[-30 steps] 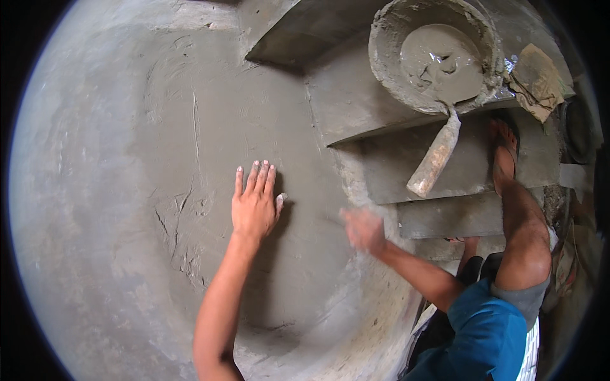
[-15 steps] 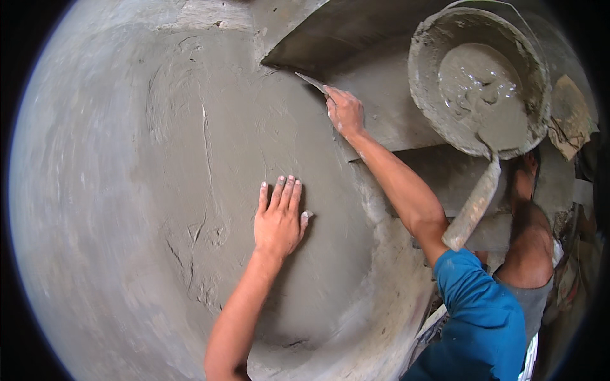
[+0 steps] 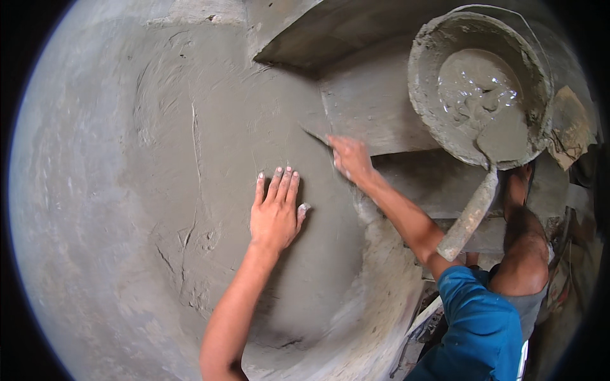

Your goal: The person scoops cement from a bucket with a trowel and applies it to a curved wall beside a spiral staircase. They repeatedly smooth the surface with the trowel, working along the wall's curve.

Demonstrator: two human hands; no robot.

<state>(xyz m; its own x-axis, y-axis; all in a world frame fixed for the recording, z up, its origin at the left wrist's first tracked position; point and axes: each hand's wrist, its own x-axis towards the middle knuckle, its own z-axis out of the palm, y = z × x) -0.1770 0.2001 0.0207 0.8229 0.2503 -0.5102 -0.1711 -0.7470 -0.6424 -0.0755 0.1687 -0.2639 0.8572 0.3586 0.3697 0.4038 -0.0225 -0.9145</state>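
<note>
Grey plaster (image 3: 222, 120): smeared, ridged. Left grip (image 3: 274, 213): flat, unclenched. Right grip (image 3: 351, 159): closed around thin blade (image 3: 316, 136).

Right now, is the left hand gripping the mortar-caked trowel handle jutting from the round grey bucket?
No, the bare left hand lies flat against the smooth grey plaster, well apart from that trowel handle.
</note>
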